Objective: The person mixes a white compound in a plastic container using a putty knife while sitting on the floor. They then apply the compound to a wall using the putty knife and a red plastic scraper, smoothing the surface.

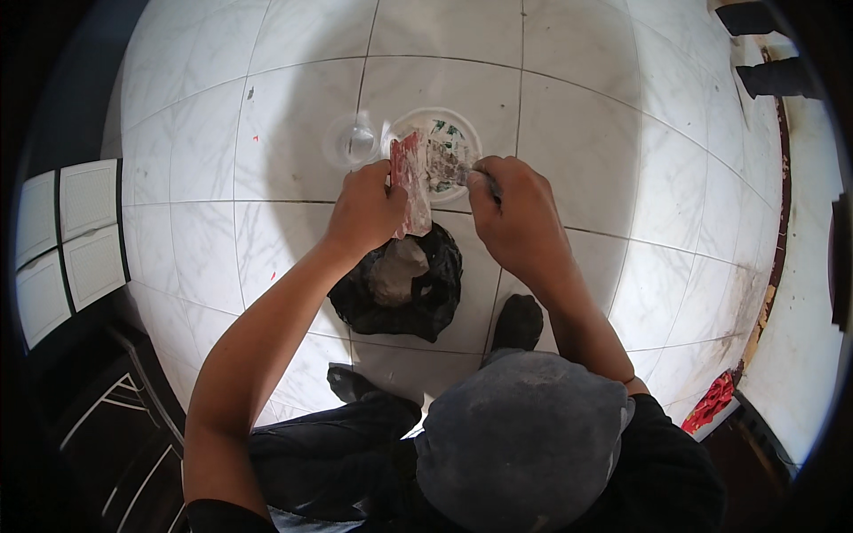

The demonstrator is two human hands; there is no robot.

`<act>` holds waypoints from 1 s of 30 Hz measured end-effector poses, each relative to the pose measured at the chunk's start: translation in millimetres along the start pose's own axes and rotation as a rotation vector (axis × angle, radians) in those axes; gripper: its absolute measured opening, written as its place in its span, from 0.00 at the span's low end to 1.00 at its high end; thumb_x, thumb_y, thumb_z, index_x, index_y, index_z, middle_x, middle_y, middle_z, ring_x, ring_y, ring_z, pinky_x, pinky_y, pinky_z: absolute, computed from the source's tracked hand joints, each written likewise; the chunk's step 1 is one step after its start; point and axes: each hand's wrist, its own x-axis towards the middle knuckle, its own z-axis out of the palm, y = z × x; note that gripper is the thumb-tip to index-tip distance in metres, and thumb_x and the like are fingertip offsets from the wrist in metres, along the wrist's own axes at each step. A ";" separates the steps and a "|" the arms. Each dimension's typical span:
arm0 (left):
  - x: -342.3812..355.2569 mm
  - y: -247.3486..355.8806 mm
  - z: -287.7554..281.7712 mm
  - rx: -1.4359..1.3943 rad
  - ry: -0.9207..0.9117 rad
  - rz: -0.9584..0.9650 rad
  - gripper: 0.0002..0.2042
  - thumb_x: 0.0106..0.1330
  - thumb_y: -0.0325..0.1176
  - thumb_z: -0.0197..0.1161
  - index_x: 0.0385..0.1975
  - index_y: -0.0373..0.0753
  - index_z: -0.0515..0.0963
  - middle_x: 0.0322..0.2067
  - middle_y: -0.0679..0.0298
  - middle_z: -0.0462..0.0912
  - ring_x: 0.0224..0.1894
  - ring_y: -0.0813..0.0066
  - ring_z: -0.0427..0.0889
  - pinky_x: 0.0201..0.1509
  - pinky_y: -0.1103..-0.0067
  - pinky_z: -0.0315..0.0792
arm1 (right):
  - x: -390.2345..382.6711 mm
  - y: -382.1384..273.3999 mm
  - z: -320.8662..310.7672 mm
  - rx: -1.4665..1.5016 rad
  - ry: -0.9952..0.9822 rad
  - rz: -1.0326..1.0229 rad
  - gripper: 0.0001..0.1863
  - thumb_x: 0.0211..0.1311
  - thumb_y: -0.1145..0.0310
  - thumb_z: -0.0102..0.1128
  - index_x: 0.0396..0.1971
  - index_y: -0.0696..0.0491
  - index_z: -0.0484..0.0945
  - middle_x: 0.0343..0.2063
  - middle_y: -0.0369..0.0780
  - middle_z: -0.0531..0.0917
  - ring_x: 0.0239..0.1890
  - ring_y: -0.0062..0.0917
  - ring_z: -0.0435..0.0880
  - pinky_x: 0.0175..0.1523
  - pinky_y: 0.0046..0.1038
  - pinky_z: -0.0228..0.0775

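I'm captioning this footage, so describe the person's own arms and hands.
The left hand and right hand are ungloved, with no watch or cable visible. A short black left sleeve and matching right sleeve leave both forearms bare.

A rounded cap (524,444) of faded charcoal grey, its cloth soft and creased, carries a paler scuff near its front edge. The black top has short sleeves (671,457), leaving both forearms (275,311) bare down to the left hand (366,204) and the right hand (517,202), both ungloved. Below are dark, loosely folded trousers (333,449) and plain, round-toed black footwear (518,322).
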 end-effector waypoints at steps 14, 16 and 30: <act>-16.5 8.8 -15.1 -0.059 -0.048 -0.030 0.14 0.70 0.26 0.56 0.51 0.28 0.80 0.23 0.54 0.87 0.24 0.70 0.88 0.30 0.72 0.80 | 8.8 4.6 -3.4 -0.068 -0.006 0.072 0.10 0.71 0.69 0.55 0.35 0.61 0.78 0.35 0.55 0.79 0.40 0.55 0.81 0.48 0.50 0.73; -14.7 10.0 -16.1 -0.057 -0.038 -0.037 0.14 0.70 0.26 0.56 0.51 0.28 0.80 0.23 0.54 0.86 0.24 0.70 0.87 0.30 0.73 0.79 | -8.9 -6.7 -6.1 -0.029 0.025 0.023 0.10 0.71 0.69 0.56 0.34 0.62 0.78 0.35 0.55 0.79 0.40 0.56 0.81 0.47 0.51 0.73; -45.3 12.4 -55.3 -0.225 -0.064 -0.051 0.15 0.71 0.28 0.57 0.55 0.32 0.79 0.26 0.53 0.87 0.29 0.70 0.89 0.33 0.72 0.78 | 5.8 54.4 4.5 -0.016 0.063 0.072 0.14 0.69 0.64 0.63 0.39 0.62 0.84 0.32 0.54 0.86 0.38 0.50 0.86 0.46 0.44 0.78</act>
